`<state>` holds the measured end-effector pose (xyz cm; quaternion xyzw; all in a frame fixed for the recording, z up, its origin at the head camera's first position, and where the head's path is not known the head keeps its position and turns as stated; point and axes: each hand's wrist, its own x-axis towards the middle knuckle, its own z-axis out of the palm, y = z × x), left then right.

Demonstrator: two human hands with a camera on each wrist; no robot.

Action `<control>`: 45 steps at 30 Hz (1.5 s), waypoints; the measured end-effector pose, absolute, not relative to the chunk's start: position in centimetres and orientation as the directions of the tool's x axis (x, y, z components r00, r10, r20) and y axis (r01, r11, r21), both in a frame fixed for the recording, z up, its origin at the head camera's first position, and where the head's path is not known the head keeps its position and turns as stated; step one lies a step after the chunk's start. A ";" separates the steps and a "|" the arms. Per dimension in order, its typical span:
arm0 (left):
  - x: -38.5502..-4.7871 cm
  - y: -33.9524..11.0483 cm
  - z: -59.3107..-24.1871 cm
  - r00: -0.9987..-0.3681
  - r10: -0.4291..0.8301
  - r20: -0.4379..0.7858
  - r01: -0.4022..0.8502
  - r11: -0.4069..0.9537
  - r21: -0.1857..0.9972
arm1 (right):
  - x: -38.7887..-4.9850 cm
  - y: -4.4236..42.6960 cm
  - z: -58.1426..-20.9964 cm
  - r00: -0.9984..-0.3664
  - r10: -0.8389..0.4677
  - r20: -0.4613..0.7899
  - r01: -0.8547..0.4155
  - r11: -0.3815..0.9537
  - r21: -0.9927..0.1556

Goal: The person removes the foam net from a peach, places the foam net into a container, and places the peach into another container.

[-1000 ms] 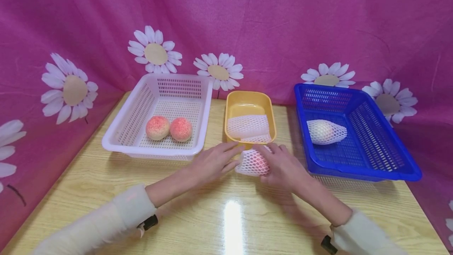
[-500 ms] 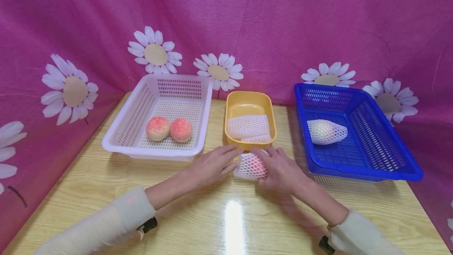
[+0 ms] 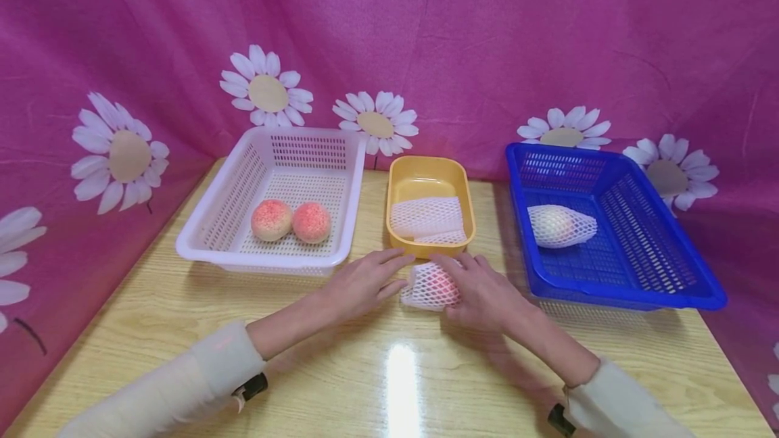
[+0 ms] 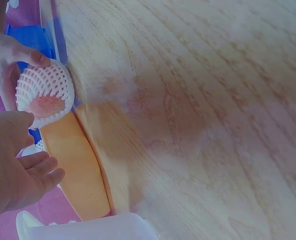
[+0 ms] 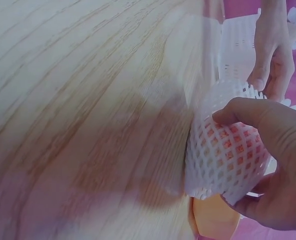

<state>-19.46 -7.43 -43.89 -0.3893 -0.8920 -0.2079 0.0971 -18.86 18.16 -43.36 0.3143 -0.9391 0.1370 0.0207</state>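
In front of the yellow box, a peach (image 5: pixel 240 145) sits inside a white foam net sleeve (image 3: pixel 420 287). My right hand (image 3: pixel 489 293) grips the sleeved peach from the right, its thumb across the net in the right wrist view. At the sleeve's other end is my left hand (image 3: pixel 359 286), fingers loosely bent and thumb close to the net's edge; whether it touches the net is hard to tell. From the left wrist view, bare peach skin shows through the sleeve's open end. Two unwrapped peaches (image 3: pixel 271 220) lie in the white basket (image 3: pixel 262 259).
The yellow box (image 3: pixel 429 162) holds flat foam net sleeves (image 3: pixel 426 216). To the right stands a blue basket (image 3: pixel 627 299) with a net-wrapped peach (image 3: pixel 561 226) inside. A flowered pink cloth (image 3: pixel 462 39) hangs behind the wooden table (image 3: pixel 328 384).
The sleeved peach and my right hand have shifted slightly toward me and left. My left hand has drawn back a little to the left. The baskets and box stay put.
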 end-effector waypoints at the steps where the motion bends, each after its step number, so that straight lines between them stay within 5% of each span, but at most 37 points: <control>1: -19.5 -7.4 -43.9 -0.677 0.655 0.336 0.736 0.610 0.293 | -18.9 18.2 -43.4 -0.802 -0.585 0.121 -0.595 0.763 -0.251; 28: -19.3 -8.2 -44.3 -0.668 0.650 0.363 0.744 0.594 0.305 | -18.7 20.1 -43.3 -0.810 -0.555 0.190 -0.586 0.768 -0.256; 39: -19.1 -9.0 -44.9 -0.615 0.658 0.434 0.786 0.551 0.279 | -17.9 22.0 -43.6 -0.835 -0.513 0.198 -0.550 0.781 -0.297; 45: -18.3 -9.7 -45.1 -0.678 0.629 0.381 0.735 0.596 0.323 | -17.3 22.9 -43.7 -0.846 -0.499 0.185 -0.533 0.784 -0.320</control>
